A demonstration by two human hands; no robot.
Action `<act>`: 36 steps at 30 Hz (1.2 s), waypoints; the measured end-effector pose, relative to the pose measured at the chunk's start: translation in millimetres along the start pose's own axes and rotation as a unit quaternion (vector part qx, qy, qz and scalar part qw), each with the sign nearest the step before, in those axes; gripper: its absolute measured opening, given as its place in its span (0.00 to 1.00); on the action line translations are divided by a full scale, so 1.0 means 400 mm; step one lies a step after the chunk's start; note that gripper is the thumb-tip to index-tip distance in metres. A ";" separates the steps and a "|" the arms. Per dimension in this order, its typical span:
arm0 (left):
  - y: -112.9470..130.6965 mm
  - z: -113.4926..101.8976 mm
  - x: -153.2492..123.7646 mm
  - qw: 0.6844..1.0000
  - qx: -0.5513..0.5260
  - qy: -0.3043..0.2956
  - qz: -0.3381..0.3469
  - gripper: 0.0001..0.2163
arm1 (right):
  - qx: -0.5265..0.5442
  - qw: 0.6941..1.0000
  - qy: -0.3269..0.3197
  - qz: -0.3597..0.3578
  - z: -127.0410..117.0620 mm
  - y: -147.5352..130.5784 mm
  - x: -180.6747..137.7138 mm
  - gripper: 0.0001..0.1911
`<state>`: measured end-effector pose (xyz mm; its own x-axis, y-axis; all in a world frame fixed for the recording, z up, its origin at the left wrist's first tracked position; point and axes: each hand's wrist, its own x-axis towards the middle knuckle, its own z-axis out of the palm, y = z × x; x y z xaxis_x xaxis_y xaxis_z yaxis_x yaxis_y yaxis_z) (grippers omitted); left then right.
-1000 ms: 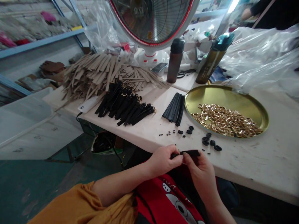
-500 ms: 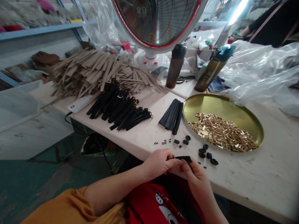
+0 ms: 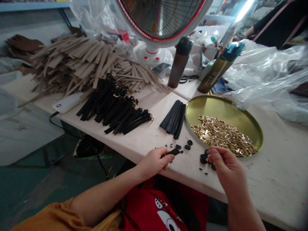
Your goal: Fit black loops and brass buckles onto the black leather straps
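My left hand (image 3: 156,163) is closed around a black strap (image 3: 174,152), whose flat end sticks out past the thumb toward the right. The rest of that strap is hidden in the fingers. Over the small black loops (image 3: 203,161) is my right hand (image 3: 227,168), thumb and forefinger pinched on the uppermost loop (image 3: 207,151). A few more loops (image 3: 187,147) and tiny black scraps lie between the hands. Behind them a fan of plain black straps (image 3: 173,118) rests beside a gold tray (image 3: 258,134) heaped with gold buckles (image 3: 223,134).
Black straps with buckles (image 3: 115,109) lie in a pile at left, before a heap of beige strips (image 3: 72,64). A fan (image 3: 156,53), a dark bottle (image 3: 179,64), a tilted bottle (image 3: 218,69) and scissors (image 3: 186,78) stand behind. Plastic sheeting (image 3: 271,80) covers the right back.
My right hand has left the strap and moved right to the black loops. The strap stays in my left hand, which has shifted slightly left. The view has turned a little.
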<state>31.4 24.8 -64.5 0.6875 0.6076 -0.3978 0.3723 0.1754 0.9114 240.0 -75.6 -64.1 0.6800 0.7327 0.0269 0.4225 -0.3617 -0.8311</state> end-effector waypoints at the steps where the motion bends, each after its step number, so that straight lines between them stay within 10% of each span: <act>1: 0.000 -0.002 -0.003 1.000 -0.007 -0.001 0.000 0.13 | -0.022 0.999 0.044 -0.004 -0.020 0.008 0.014 0.17; 4: 0.003 -0.001 -0.018 1.000 -0.022 -0.007 0.002 0.13 | -0.107 0.988 0.109 -0.026 -0.064 0.039 0.039 0.17; 11: 0.010 0.034 -0.051 0.999 -0.008 -0.021 0.026 0.14 | -0.277 0.952 -0.063 -0.110 -0.043 0.077 0.071 0.14; 18: 0.010 0.053 -0.085 0.999 0.027 -0.020 0.016 0.15 | -0.410 0.901 -0.087 -0.116 -0.013 0.060 0.103 0.04; 24: 0.034 0.063 -0.106 0.995 0.082 -0.006 0.049 0.15 | 0.029 0.997 -0.064 -0.029 -0.048 0.043 0.039 0.15; 28: 0.074 0.082 -0.106 0.987 0.123 -0.001 0.101 0.15 | 0.337 0.926 -0.129 0.111 -0.027 -0.009 -0.059 0.16; 36: 0.087 0.101 -0.089 0.953 0.245 0.036 0.177 0.13 | 0.455 0.864 -0.149 0.154 0.051 -0.043 -0.148 0.13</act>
<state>45.1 -22.0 -23.1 0.7857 0.6165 -0.0507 0.3839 -0.4217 0.8215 180.4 -101.0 -62.8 0.4348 0.8475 -0.3045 -0.4898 -0.0611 -0.8697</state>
